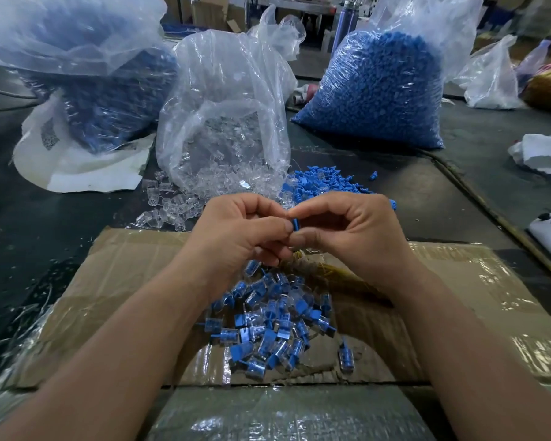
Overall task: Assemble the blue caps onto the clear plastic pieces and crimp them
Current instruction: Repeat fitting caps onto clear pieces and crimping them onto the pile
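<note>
Misalignment risk: left hand [239,232] and right hand [347,232] both pinch one blue cap [296,223]; skewed pressure could jam it.

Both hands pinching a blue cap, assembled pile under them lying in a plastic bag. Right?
Not quite. The head view shows the left hand and right hand pinching the blue cap, but the assembled pile lies on the cardboard, not in a plastic bag.

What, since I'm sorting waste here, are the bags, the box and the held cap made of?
Bags: thin clear plastic film, glossy and crinkled. Box: brown cardboard, matte, under shiny tape. Cap: blue, probably hard moulded plastic, with a dull finish.
</note>
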A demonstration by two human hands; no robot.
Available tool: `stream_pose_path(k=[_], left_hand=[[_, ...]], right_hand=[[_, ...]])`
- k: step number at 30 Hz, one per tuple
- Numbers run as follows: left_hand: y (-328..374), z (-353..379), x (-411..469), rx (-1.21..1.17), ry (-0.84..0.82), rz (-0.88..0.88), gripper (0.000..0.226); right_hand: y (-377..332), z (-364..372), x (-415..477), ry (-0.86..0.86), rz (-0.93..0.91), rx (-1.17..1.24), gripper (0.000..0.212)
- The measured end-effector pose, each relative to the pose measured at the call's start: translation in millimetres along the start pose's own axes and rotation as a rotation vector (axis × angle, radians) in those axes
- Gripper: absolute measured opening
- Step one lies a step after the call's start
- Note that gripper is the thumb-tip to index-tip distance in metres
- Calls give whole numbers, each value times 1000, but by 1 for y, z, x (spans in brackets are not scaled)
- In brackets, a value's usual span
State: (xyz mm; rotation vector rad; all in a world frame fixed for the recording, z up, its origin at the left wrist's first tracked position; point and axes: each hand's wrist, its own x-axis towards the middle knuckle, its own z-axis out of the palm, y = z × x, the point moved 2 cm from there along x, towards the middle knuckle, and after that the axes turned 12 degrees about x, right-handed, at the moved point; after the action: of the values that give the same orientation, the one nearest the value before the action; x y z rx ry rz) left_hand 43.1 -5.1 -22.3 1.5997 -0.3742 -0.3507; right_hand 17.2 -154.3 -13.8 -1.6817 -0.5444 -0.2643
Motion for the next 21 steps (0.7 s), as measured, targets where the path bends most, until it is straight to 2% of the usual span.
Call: stream_pose_path(k=[9, 17, 21], left_hand=[[0, 0, 0, -18, -18, -19, 20], [1, 0, 0, -37, -20, -22, 19], [1, -1, -1, -35, -9, -22, 18]], right_hand=[[3, -1, 0, 2, -15, -32, 34], [0, -2, 0, 1, 14, 5, 27], [0, -1, 0, -3, -1, -6, 31]])
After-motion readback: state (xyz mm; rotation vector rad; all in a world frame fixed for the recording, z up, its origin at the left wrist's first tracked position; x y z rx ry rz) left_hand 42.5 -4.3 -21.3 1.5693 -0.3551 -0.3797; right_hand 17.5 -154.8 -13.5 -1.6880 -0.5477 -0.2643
